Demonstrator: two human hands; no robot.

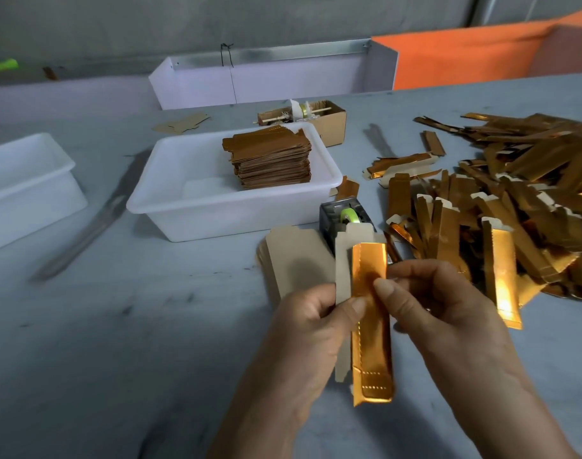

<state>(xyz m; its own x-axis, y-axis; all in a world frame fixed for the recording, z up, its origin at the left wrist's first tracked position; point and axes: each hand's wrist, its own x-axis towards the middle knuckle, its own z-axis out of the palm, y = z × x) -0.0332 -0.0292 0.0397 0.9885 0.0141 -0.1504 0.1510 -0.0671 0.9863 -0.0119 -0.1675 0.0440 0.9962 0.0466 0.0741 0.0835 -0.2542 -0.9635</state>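
Both hands are up over the desk (134,342), near its front edge, pinching one gold card blank (372,329) between them. The left hand (312,313) grips the plain brown flap on the blank's left side with the thumb on top. The right hand (438,303) presses its thumb on the shiny face while its curled fingers go behind. The blank stands roughly upright in the grip, clear of the desk. One long panel is folded over, so the foil side faces up and the brown inside shows along the left. It looks about half folded: the tab at its lower end is bent, and no tape shows on it.

From how things lie, the job seems well under way but far from over. A big heap of folded gold pieces (514,200) spreads across the right of the desk. Still flat are a tall stack (273,160) in the white tub (216,220) and a smaller pile of blanks (292,260). That pile lies brown side up just beyond the left hand, beside the tape dispenser (344,220).
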